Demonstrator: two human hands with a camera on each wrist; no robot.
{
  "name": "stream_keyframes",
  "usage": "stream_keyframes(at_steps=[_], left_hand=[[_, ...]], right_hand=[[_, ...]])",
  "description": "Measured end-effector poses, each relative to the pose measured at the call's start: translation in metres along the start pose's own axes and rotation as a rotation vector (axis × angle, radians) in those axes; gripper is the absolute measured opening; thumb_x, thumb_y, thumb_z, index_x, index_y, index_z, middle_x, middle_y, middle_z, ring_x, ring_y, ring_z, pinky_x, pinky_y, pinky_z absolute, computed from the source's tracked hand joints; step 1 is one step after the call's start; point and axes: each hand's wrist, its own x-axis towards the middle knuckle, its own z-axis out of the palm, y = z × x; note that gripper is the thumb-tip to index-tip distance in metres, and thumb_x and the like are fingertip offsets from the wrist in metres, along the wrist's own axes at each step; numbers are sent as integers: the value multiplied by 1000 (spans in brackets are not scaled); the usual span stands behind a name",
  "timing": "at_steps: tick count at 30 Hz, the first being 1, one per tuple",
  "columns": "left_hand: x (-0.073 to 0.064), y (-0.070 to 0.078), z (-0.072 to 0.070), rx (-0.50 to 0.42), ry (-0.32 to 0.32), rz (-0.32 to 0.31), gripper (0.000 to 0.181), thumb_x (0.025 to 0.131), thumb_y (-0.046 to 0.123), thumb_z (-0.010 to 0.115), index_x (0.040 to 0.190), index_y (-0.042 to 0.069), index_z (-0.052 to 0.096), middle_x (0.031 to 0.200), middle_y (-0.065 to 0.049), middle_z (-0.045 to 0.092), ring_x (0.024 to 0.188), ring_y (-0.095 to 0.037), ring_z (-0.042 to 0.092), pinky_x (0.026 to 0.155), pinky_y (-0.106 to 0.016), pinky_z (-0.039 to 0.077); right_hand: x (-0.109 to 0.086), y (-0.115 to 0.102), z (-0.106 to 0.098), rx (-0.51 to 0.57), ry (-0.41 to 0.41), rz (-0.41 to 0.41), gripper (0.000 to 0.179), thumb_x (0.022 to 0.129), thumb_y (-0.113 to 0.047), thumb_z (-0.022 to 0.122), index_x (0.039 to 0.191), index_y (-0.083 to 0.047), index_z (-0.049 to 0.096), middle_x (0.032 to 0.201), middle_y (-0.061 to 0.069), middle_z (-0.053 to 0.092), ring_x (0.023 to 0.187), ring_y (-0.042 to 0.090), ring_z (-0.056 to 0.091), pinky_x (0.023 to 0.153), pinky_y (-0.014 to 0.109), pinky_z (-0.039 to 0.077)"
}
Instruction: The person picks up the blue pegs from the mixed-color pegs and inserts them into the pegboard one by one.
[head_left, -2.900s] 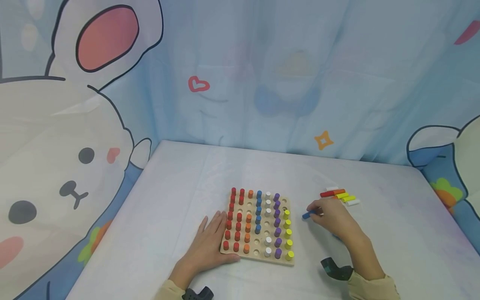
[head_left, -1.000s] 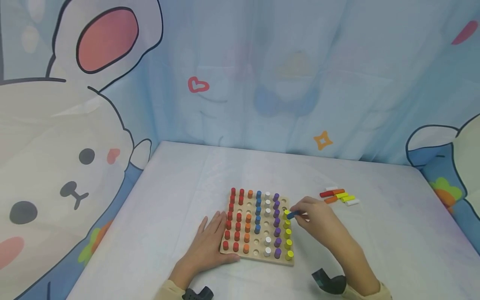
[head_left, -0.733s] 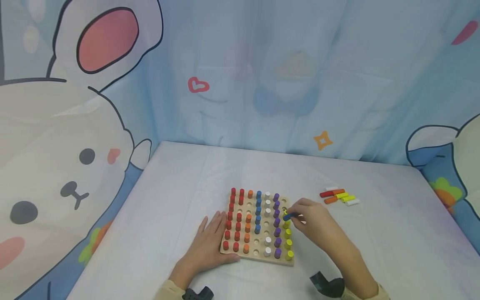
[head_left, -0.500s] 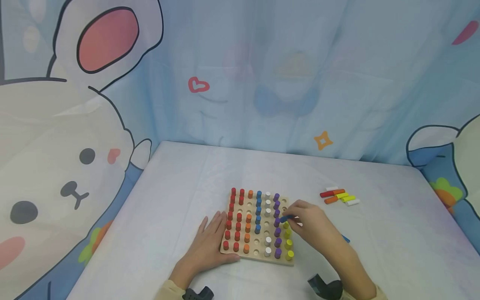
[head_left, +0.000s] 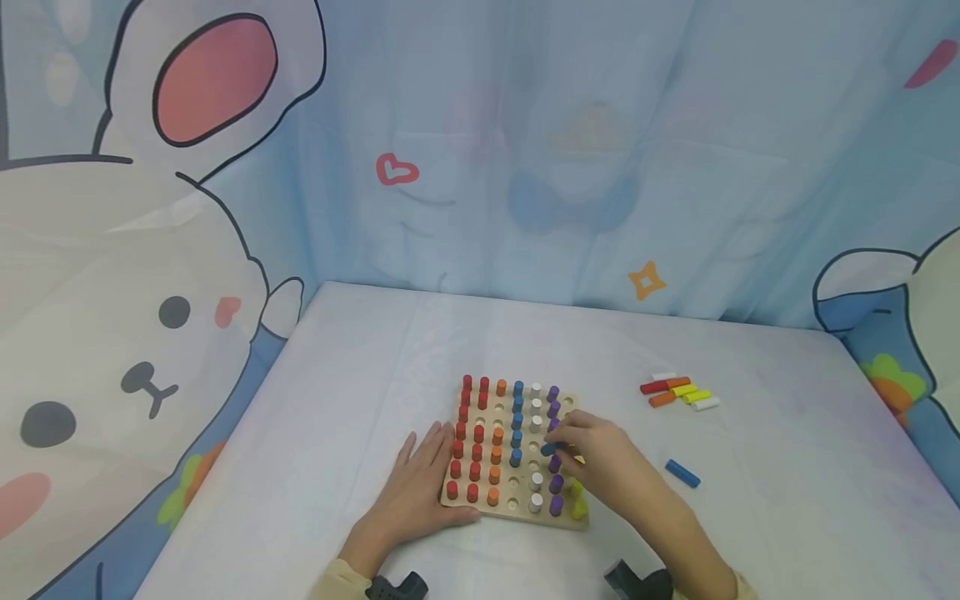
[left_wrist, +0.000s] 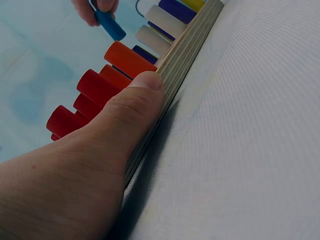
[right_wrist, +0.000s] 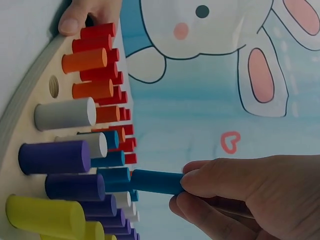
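A wooden pegboard (head_left: 517, 518) holds columns of red, orange, blue, white, purple and yellow pegs. My left hand (head_left: 416, 492) rests flat along its left side, the thumb (left_wrist: 135, 102) against the front edge in the left wrist view. Over the board's right part, my right hand (head_left: 611, 458) pinches a blue peg (right_wrist: 157, 182) by one end between thumb and fingers. In the right wrist view that peg is tilted nearly level with the standing ones and above their tops. Bare holes show in the orange, blue and white columns, among them a hole (head_left: 513, 504) at the blue column's front.
Another blue peg (head_left: 682, 473) lies on the white table (head_left: 360, 350), right of the board beside my right forearm. Farther back lie several loose pegs, including a red peg (head_left: 654, 387), an orange peg (head_left: 662, 400) and a yellow peg (head_left: 697, 396). A printed curtain (head_left: 480, 233) hangs behind.
My right hand has carried the blue peg leftward from the table's right side to over the board. The second blue peg has come into view from behind the forearm. My left hand stays put.
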Motion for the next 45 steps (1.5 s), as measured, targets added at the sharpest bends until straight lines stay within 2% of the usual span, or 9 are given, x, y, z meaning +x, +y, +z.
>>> stream_keyframes(at_steps=[6,9,15,22,31,45], left_hand=[[1,-1,1,4,-3,-5,121,66,88,48,153,10,14,160,-3,19,149,-19,10,120,-49,5],[1,-1,2,7,-2,-6,122,66,88,48,153,10,14,160,-3,19,149,-19,10,120,-49,6],[1,-1,2,3,6,-3,122,66,88,47,153,10,14,159,-4,20,149,-20,11,120,-49,6],[1,-2,4,4,15,10,121,66,88,46,153,10,14,159,-4,20,149,-20,11,120,-49,6],[1,-1,1,-3,5,7,120,68,87,48,153,10,14,159,-4,19,149,-20,10,120,-50,6],[1,-1,1,1,3,8,120,68,86,50,153,10,14,160,-4,19,149,-20,10,120,-50,6]], right_hand=[[-1,-10,7,28,-28,14,16,80,-8,74,95,-12,74,96,-1,67,89,14,66,72,23,57],[-2,-12,11,36,-20,-26,14,81,-8,73,95,-12,74,96,-2,67,92,15,67,73,23,57],[-2,-14,17,28,-18,-111,13,81,-9,74,93,-13,72,94,-4,66,88,13,66,71,21,56],[-2,-14,24,63,-77,-112,12,81,-10,73,91,-16,70,94,-5,64,87,11,64,70,18,55],[0,-14,35,23,-35,-227,10,80,-10,75,90,-12,73,90,-5,63,81,7,62,66,12,52],[2,-13,45,17,-52,-249,10,81,-11,74,90,-12,73,91,-6,63,82,8,62,68,15,54]])
